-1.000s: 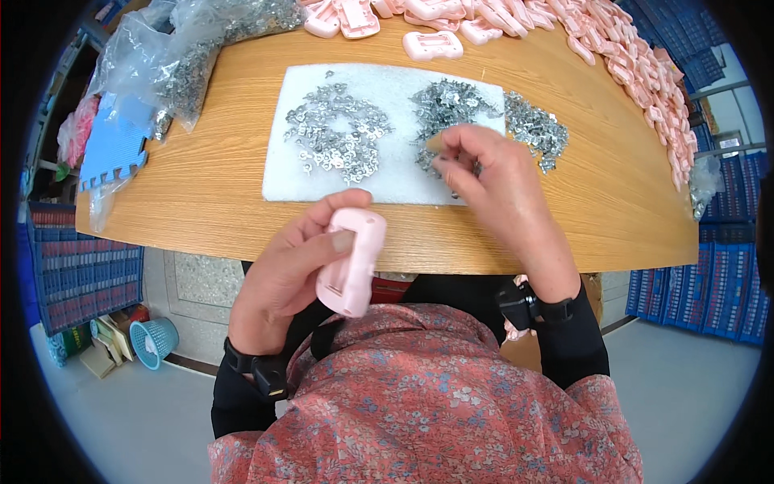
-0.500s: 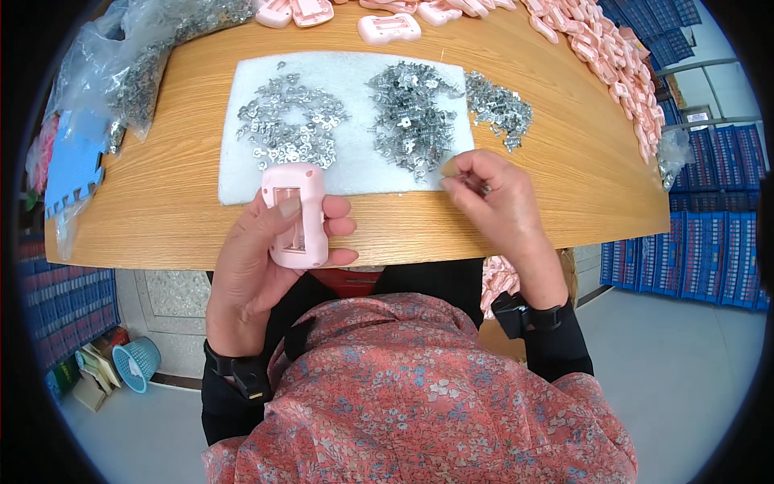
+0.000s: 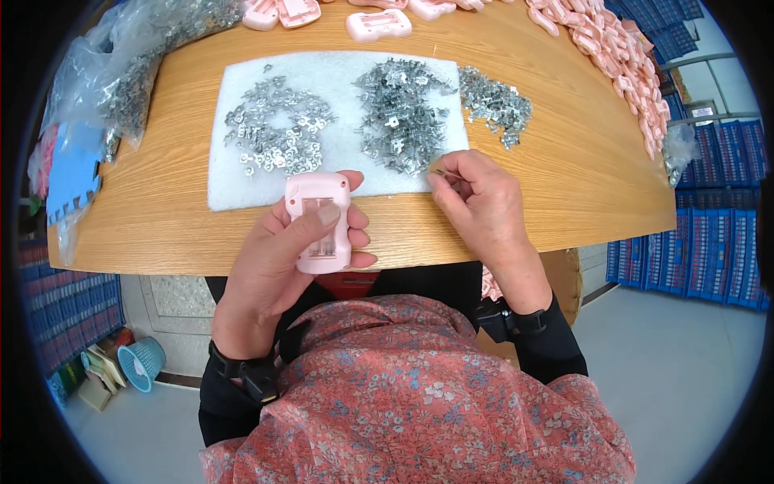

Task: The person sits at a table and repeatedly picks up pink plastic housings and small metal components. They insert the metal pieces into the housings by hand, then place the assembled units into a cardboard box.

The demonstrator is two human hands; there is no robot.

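Observation:
My left hand (image 3: 278,250) is wrapped round a pink plastic housing (image 3: 344,211) with a rectangular battery compartment facing up. The thumb lies across that compartment. My right hand (image 3: 484,206) is closed in a pinch at the front right of a white foam sheet (image 3: 347,137). A small thin metal piece (image 3: 451,175) shows between its thumb and fingers. Just beyond those fingertips lies a heap of small metal spring contacts (image 3: 403,121) on the foam. Flat metal contact plates (image 3: 286,121) are spread over the foam's left half, beyond the housing.
More metal pieces (image 3: 496,105) lie on the wooden table (image 3: 580,177) right of the foam. Pink housings (image 3: 621,68) are piled along the far right edge, with others (image 3: 379,26) at the back. A clear bag of metal parts (image 3: 121,89) rests at left, near a blue foam mat (image 3: 74,173).
My left hand has brought the housing to the right and a little lower. My right hand has shifted slightly left, still pinched, and the thin metal piece now shows more plainly.

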